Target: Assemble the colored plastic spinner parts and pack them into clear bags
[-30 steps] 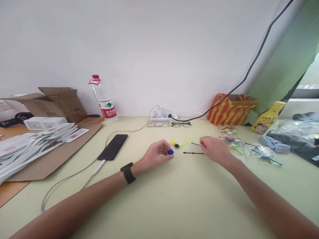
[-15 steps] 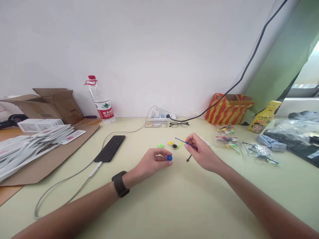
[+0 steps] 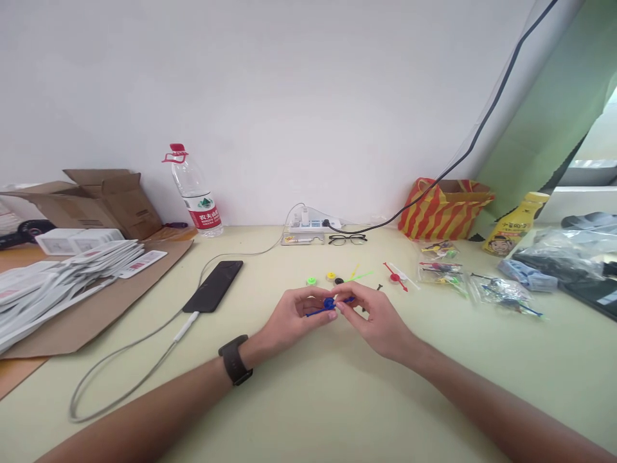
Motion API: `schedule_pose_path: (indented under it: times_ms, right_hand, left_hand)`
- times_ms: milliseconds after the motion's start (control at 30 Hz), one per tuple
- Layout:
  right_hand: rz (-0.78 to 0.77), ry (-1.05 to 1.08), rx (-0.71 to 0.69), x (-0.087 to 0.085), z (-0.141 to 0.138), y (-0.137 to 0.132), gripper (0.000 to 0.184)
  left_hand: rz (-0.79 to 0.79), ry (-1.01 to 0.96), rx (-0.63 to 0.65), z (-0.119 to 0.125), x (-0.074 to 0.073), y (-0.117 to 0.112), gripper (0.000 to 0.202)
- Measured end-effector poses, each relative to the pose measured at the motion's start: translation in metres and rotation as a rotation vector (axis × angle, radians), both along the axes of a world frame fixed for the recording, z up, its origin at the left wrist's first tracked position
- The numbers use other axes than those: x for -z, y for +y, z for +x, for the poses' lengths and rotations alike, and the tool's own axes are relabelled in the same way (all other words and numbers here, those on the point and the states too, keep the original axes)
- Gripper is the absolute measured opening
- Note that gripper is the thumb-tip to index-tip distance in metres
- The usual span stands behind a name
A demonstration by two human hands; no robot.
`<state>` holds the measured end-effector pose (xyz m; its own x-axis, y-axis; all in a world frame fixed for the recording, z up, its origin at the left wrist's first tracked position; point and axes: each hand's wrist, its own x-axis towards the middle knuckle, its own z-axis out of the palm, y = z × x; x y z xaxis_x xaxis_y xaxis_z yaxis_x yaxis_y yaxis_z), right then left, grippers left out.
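Observation:
Over the middle of the table, my left hand (image 3: 292,318) pinches a small blue round disc (image 3: 329,302) between thumb and fingers. My right hand (image 3: 380,316) is closed on a thin blue plastic arrow (image 3: 315,312), which lies across the disc. Fingertips of both hands nearly meet there and partly cover the two pieces. Just beyond them sit a green disc (image 3: 311,281), a yellow disc (image 3: 331,275) and a black disc (image 3: 339,281). A red arrow (image 3: 403,287) with a red disc lies farther right. Part of a dark arrow shows behind my right hand.
Small bags of coloured parts (image 3: 439,271) lie at the right, near a striped bag (image 3: 429,215) and a yellow bottle (image 3: 513,225). Glasses (image 3: 347,239) and a power strip (image 3: 313,225) stand by the wall. A phone (image 3: 213,286) with its cable and a water bottle (image 3: 202,209) are left.
My right hand has moved left and down, bringing the blue arrow against the blue disc in my left hand. The red arrow and disc have come into view.

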<state>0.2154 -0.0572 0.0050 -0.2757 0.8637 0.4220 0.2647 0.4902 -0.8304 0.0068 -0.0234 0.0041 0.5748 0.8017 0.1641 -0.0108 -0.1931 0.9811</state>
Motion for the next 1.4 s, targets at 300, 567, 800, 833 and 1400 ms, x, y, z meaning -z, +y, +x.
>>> schedule_pose_path:
  times_ms: [300,567,800,833,1400]
  right_hand:
    - [0.147,-0.099,0.040,0.007,0.001,0.000,0.021]
    - [0.231,-0.117,0.010,0.006,0.002,0.000,0.022]
    - [0.112,-0.003,0.014,0.000,0.005,0.004,0.013]
    - [0.100,0.012,0.026,0.000,0.006,0.005,0.014]
    - [0.107,0.044,0.048,-0.010,0.007,-0.013,0.051]
  left_hand:
    - [0.237,0.035,-0.038,-0.002,-0.001,-0.002,0.023]
    - [0.446,0.144,-0.126,-0.008,-0.006,-0.002,0.014]
    - [0.055,-0.038,0.078,-0.012,-0.013,0.001,0.018]
    - [0.016,-0.038,0.083,-0.012,-0.013,0.003,0.018]
    - [-0.118,-0.117,-0.035,-0.013,-0.009,0.007,0.021]
